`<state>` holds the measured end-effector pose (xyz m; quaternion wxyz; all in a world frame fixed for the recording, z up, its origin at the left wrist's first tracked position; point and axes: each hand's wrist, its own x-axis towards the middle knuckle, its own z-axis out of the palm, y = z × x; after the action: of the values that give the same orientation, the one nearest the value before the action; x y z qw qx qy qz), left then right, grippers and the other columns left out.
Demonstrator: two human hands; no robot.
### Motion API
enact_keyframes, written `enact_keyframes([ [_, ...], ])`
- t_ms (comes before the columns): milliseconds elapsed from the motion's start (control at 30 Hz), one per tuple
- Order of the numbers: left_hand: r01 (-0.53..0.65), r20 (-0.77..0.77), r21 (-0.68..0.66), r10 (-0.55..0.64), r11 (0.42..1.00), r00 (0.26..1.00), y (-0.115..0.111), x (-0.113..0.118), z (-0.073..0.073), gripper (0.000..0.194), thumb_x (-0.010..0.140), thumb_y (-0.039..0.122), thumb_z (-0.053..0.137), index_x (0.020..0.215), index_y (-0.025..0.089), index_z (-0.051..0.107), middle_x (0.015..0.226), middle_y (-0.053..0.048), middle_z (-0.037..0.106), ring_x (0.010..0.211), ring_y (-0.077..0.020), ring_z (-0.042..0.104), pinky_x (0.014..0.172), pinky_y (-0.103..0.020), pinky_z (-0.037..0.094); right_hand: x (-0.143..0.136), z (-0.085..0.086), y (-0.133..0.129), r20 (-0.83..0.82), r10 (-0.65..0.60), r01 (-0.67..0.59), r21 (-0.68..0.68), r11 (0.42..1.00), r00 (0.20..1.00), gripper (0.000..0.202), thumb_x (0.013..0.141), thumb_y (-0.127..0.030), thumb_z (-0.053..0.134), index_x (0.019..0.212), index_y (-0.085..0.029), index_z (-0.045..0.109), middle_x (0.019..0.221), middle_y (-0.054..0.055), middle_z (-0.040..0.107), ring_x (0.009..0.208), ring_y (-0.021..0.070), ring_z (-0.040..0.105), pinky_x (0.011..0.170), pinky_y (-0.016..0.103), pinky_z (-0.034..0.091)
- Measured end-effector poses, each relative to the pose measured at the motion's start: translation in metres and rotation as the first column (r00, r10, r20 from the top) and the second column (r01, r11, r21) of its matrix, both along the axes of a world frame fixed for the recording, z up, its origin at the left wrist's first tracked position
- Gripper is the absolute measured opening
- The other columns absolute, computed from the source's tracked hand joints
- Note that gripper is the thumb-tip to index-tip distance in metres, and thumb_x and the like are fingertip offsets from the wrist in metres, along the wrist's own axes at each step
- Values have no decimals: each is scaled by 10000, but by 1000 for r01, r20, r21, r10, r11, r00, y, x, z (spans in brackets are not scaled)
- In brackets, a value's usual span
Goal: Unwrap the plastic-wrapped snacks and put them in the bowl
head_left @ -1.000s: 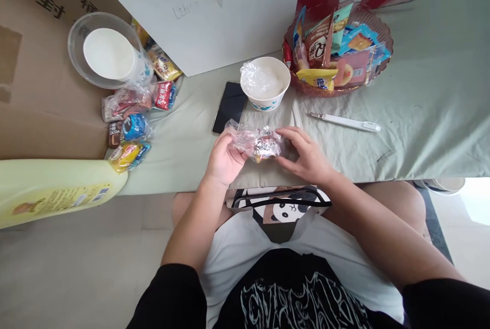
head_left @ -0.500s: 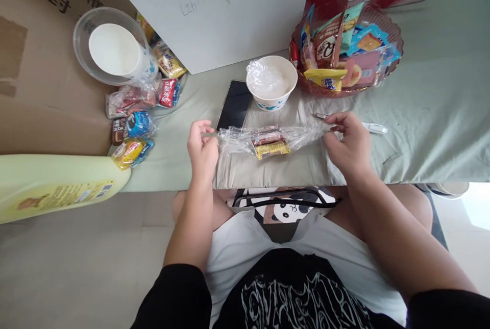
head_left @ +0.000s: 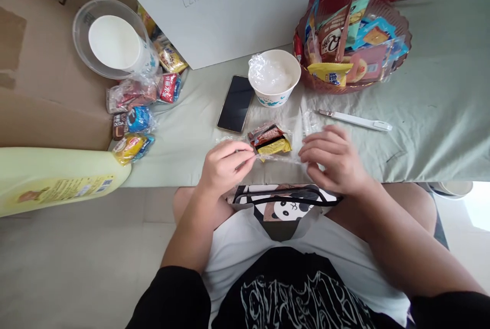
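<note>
Two small snack packets, a red-brown one [head_left: 265, 135] and a yellow one [head_left: 276, 147], lie side by side on clear plastic wrap [head_left: 283, 158] near the table's front edge. My left hand [head_left: 228, 165] pinches the wrap's front edge just left of the packets. On their right, my right hand [head_left: 329, 158] has its fingers bent together around the other end of that edge. Between the two hands the edge is drawn into a thin strand in front of the yellow packet. More crumpled film sits behind my right hand.
Behind the packets are a phone [head_left: 235, 104] and a paper bowl [head_left: 274, 78] holding crumpled film. A white cutter [head_left: 360, 120] lies right, below a snack basket [head_left: 352, 81]. Wrapped snacks [head_left: 132, 148], a tub [head_left: 82, 38] and a yellow-green bottle [head_left: 57, 181] are left.
Both hands have come closer together and nearer the table's front edge. The wrap, formerly stretched out sideways around the packets, now lies more open, and the cutter is uncovered.
</note>
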<state>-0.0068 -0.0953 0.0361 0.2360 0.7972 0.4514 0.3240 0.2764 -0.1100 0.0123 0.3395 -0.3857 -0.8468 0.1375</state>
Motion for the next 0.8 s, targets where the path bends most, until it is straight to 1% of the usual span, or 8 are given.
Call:
enact_keyframes([
  [133, 356, 100, -436, -349, 827, 932, -15, 1, 19, 97, 859, 326, 732, 861, 244, 786, 803, -26, 779, 609, -147, 681, 562, -261, 544, -7, -1, -8, 113, 87, -73, -126, 989, 990, 239, 958, -260, 471, 995, -243, 707, 631, -15, 654, 515, 151, 527, 571, 333, 402],
  [167, 346, 108, -457, -336, 819, 936, -15, 2, 20, 121, 878, 338, 715, 861, 239, 781, 751, -16, 762, 582, -139, 666, 554, -256, 538, -12, -3, -8, 149, 17, -2, -96, 995, 989, 237, 975, -270, 482, 997, -241, 716, 634, -7, 647, 519, 153, 519, 555, 330, 389],
  [233, 132, 51, -336, -122, 933, 991, -8, 5, 17, 116, 881, 332, 710, 889, 231, 767, 789, -23, 760, 684, -163, 694, 677, -290, 576, -23, -6, -7, 163, -126, 127, 3, 992, 978, 216, 976, -241, 510, 1003, -245, 724, 751, 32, 692, 622, 176, 576, 607, 335, 436],
  [333, -182, -55, -135, 176, 974, 983, 9, 6, 3, 338, 748, 281, 814, 1071, 228, 729, 1151, -80, 750, 1085, -263, 685, 1001, -425, 539, -39, -9, -1, 160, -160, 158, 29, 987, 974, 323, 928, -150, 550, 1197, -271, 682, 1177, 98, 723, 1023, 276, 653, 817, 414, 520],
  [467, -147, -69, -290, 133, 946, 989, 18, 5, -16, 134, 839, 216, 670, 965, 230, 714, 1108, -77, 749, 1056, -251, 684, 992, -426, 526, -52, -15, 5, 214, -98, 108, -34, 994, 972, 551, 871, -108, 587, 1392, -286, 564, 1454, 107, 607, 1323, 363, 538, 937, 513, 525],
  [567, -65, 192, -478, 176, 876, 966, 11, 10, -19, 93, 890, 295, 646, 849, 216, 671, 1119, -74, 737, 1050, -227, 682, 944, -372, 539, -54, -20, 6, 206, -105, 123, -73, 990, 973, 629, 846, -100, 600, 1442, -290, 530, 1473, 120, 580, 1266, 360, 582, 934, 518, 550],
  [700, 242, 588, -740, 429, 628, 685, 9, 22, -11, 201, 833, 340, 726, 782, 201, 589, 1037, -51, 742, 1050, -220, 706, 880, -332, 574, -46, -23, 7, 17, -91, 92, -196, 976, 996, 665, 822, -103, 622, 1447, -311, 532, 1493, 126, 507, 1242, 325, 599, 972, 499, 566],
  [800, 365, 633, -774, 642, 517, 433, 18, 26, -4, 174, 814, 261, 672, 734, 196, 532, 972, -40, 754, 1021, -242, 736, 767, -318, 597, -35, -24, 10, -305, -74, -33, -330, 943, 950, 534, 848, -211, 689, 1366, -304, 596, 1438, 125, 502, 1312, 307, 559, 1041, 475, 541],
])
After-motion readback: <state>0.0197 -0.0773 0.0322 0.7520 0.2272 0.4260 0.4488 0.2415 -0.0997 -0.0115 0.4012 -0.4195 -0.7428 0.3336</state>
